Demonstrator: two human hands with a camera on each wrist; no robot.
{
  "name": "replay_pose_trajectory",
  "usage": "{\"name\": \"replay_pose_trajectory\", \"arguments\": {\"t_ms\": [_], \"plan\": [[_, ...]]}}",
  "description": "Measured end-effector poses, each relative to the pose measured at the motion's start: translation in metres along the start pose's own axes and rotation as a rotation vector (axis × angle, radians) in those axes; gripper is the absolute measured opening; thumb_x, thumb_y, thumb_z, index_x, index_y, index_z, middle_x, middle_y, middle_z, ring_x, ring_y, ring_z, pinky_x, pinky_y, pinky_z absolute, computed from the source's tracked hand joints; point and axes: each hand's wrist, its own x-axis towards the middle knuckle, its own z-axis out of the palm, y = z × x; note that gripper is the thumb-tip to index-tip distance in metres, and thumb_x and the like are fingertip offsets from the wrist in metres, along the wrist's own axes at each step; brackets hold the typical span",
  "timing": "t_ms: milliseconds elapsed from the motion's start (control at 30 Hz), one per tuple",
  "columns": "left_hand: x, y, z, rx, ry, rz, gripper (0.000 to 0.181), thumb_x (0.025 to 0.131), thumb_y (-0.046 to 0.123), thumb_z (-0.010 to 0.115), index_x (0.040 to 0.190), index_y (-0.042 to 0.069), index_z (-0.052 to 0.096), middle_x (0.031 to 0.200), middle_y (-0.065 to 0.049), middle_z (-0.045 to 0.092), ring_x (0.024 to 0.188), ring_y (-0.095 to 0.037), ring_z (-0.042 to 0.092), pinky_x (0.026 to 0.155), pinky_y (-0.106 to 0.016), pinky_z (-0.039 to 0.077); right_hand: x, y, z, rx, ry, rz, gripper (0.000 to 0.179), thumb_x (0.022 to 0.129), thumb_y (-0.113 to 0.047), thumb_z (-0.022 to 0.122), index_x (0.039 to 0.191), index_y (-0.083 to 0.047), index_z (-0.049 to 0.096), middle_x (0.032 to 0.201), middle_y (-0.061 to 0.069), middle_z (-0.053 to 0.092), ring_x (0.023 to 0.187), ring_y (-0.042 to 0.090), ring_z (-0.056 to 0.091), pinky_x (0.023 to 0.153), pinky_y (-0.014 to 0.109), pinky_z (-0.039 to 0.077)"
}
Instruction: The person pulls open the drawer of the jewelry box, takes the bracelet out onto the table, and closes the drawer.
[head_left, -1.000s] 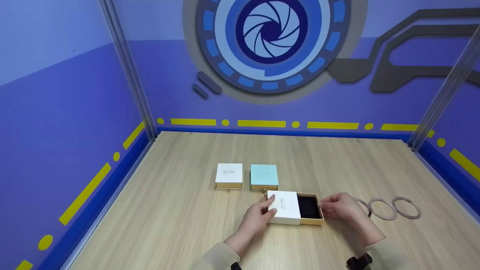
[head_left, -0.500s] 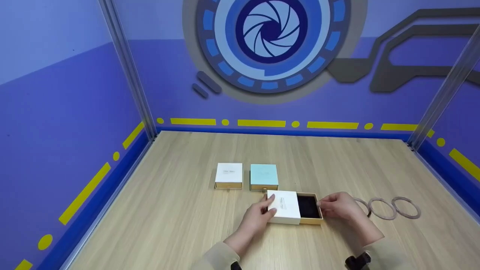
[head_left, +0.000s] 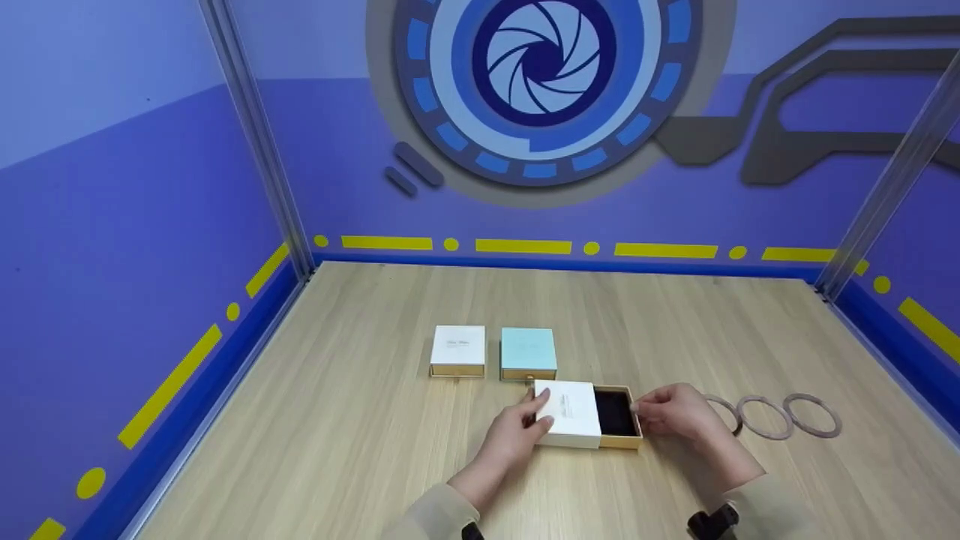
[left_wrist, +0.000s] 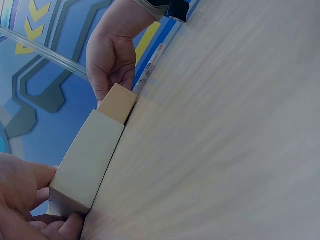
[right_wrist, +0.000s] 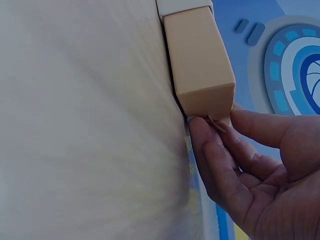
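Note:
A white drawer-style gift box lies on the table, its tan drawer partly out to the right and showing a black lining. My left hand grips the left end of the box's sleeve, thumb and fingers on the front and top. At the drawer's outer end, my right hand holds the end wall between thumb and curled fingers. A small ribbon tab sticks out beside those fingers in the right wrist view. The left wrist view shows the sleeve resting along the tabletop.
Behind the open box stand a closed white box and a closed light-blue box. Bangles lie right of my right hand: one partly hidden by it, a middle bangle and a far-right bangle. Printed blue walls enclose the table.
The drawer has slid slightly left into the sleeve, with my right hand moving along with it. My left hand and the sleeve have stayed in place.

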Motion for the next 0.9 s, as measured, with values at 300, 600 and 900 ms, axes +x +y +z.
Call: {"name": "replay_pose_trajectory", "arguments": {"t_ms": [300, 600, 900], "plan": [[-0.0004, 0.0011, -0.0003, -0.001, 0.0, -0.008, 0.049, 0.102, 0.021, 0.064, 0.15, 0.017, 0.054, 0.166, -0.018, 0.034, 0.154, -0.038, 0.032, 0.126, -0.053, 0.028, 0.0003, -0.0017, 0.0023, -0.019, 0.016, -0.001, 0.023, 0.094, -0.01, 0.073, 0.102, 0.012, 0.073, 0.075, -0.004, 0.071, 0.07, 0.007, 0.066, 0.064, 0.021, 0.058], [0.0003, 0.0004, 0.0, -0.002, 0.001, -0.006, 0.049, 0.102, 0.02, 0.064, 0.15, 0.016, 0.053, 0.166, -0.019, 0.034, 0.154, -0.039, 0.032, 0.126, -0.054, 0.028, 0.0009, -0.0018, 0.004, -0.002, -0.008, -0.013, 0.026, 0.095, -0.01, 0.072, 0.105, 0.014, 0.071, 0.075, -0.003, 0.072, 0.07, 0.007, 0.067, 0.064, 0.021, 0.059], [0.0016, 0.0007, -0.0004, -0.006, -0.015, -0.02, 0.049, 0.104, 0.021, 0.062, 0.151, 0.018, 0.052, 0.166, -0.017, 0.033, 0.155, -0.036, 0.031, 0.127, -0.052, 0.027, 0.002, -0.0027, 0.008, 0.013, -0.021, -0.019, 0.024, 0.094, -0.009, 0.072, 0.103, 0.014, 0.071, 0.075, -0.004, 0.071, 0.07, 0.007, 0.067, 0.064, 0.022, 0.059]]}}
